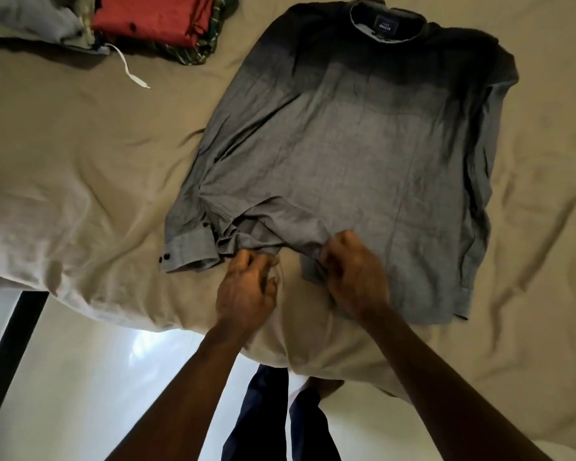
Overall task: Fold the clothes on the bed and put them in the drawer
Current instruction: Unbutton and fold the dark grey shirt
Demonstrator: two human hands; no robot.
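Shirt: a grey shirt [346, 154] is lying spread flat on the bed [80, 168], collar at the far end, hem toward the person.
Hem: the near edge is bunching into folds on its left half, between the two hands.
Sleeve: the left sleeve [193, 207] is lying folded along the shirt's side, its buttoned cuff [187, 257] resting on the sheet just beside the left hand.
Right hand: the right hand [353, 277] is lying on the hem, its fingers [326, 257] curling tight and pinching a fold of the cloth.
Left hand: the left hand [246, 287] is sitting at the hem's edge, fingers [260, 261] curling inward and touching the bunched cloth; I cannot tell whether they are holding any of it.
Pile: a folded red garment [153, 18] is sitting on a striped garment [197, 51] at the far left of the bed, well apart from the shirt.
Cord: a white cord [130, 68] is trailing over the sheet from a pale garment [30, 21] beside the pile.
Person: dark trousers [263, 410] are showing below the bed's edge, over a glossy floor [113, 361].
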